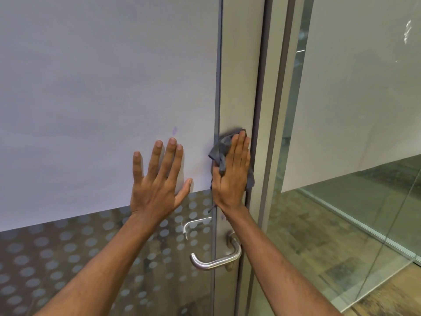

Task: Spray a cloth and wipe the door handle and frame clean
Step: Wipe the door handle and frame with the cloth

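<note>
My right hand (pixel 232 172) lies flat on a grey cloth (pixel 219 151) and presses it against the door's metal frame (pixel 239 76), a little above the handle. The curved steel door handle (pixel 216 261) juts out from the frame below my right wrist. Spread open, my left hand (pixel 157 179) rests flat on the frosted glass panel (pixel 102 87) to the left of the cloth. No spray bottle is in view.
The lower door glass (pixel 68 258) carries a pattern of grey dots, and a second handle (pixel 193 224) shows through it. A clear glass wall (pixel 353 133) stands to the right of the frame, with wood-look floor (pixel 319 247) behind it.
</note>
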`<state>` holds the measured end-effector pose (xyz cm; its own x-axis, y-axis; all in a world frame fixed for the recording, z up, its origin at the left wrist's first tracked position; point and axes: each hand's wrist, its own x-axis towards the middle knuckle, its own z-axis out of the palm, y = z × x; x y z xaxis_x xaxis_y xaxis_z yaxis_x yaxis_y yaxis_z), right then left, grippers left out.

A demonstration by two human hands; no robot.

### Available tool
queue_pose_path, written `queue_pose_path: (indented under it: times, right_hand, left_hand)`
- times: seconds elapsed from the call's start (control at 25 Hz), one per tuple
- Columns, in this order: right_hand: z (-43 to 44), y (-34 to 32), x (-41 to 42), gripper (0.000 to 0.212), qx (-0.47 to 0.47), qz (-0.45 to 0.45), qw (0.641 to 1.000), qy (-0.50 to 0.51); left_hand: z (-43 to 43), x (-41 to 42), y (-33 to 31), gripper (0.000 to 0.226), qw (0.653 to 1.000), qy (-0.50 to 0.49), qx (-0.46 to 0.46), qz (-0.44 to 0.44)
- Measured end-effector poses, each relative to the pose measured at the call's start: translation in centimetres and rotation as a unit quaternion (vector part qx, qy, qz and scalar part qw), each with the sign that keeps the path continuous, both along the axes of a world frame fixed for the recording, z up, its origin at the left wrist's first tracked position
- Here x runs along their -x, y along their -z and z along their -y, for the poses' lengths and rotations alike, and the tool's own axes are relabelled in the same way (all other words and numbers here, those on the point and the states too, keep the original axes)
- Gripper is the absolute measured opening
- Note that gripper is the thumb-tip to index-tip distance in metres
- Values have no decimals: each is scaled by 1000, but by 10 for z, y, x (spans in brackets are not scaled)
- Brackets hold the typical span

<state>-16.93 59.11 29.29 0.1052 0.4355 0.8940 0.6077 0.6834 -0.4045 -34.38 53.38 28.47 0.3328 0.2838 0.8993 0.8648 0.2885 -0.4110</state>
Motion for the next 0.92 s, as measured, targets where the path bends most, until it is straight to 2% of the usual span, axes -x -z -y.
queue_pose_path:
  times: [0.12,0.28,0.44,0.64,0.72,0.92]
  right_hand:
    - [19,53,6,84,50,39,997,-35]
    - [43,126,8,79,168,-20,985,-39]
    - [48,111,10,72,199,-53,979,-9]
    - [18,37,-5,78,92,-9,995,-32]
    - [14,44,-11,79,78,20,996,-36]
    - [50,132,-33,91,234,23,967,-99]
  left_hand:
    - [1,-1,0,84,1000,3,2,2]
    - [2,-1,0,84,1000,3,3,9]
    - [2,-1,-1,85,1000,7,2,7]
    - [1,-1,0,84,1000,7,6,5]
    - [0,-1,0,84,1000,8,7,7]
    - [0,-1,0,84,1000,6,8,12]
